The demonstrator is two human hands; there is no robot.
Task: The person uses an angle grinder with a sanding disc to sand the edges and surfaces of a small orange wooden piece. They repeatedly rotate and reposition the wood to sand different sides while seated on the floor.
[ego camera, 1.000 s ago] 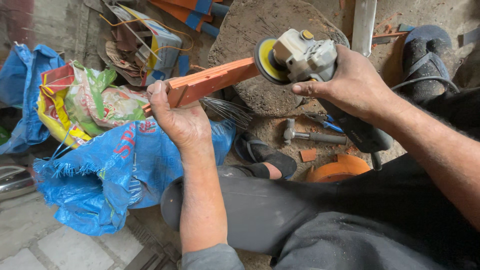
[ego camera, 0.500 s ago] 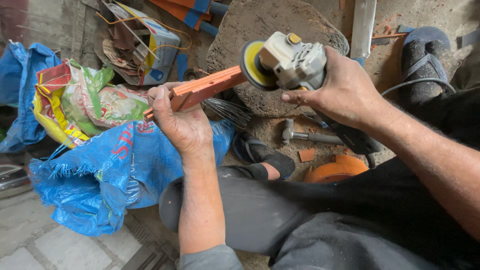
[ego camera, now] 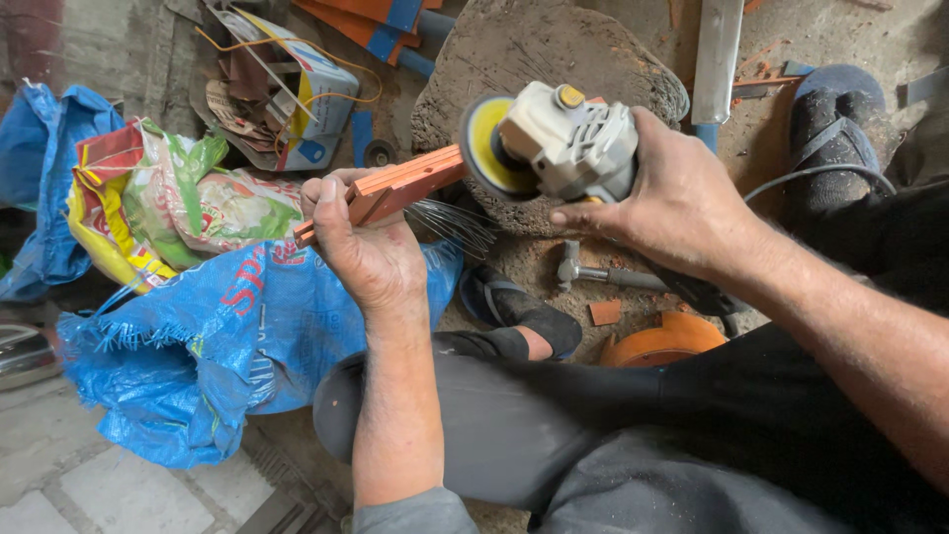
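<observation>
Orange wooden bar point(ego camera: 400, 188) | long axis runs left-to-right, rising toward grinder disc point(ego camera: 486, 148) | left hand point(ego camera: 361, 242) clamped on near end | right hand point(ego camera: 682, 203) wrapped around angle grinder point(ego camera: 568, 143), disc touching far end.

Left hand point(ego camera: 364, 247) holds orange bar point(ego camera: 400, 186) against grinder point(ego camera: 554, 148) in right hand point(ego camera: 682, 208).

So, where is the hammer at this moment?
In the head view, the hammer lies on the ground right of centre, just below the angle grinder held by the right hand.

Grinder point(ego camera: 563, 148) right of bar point(ego camera: 395, 188)
</observation>
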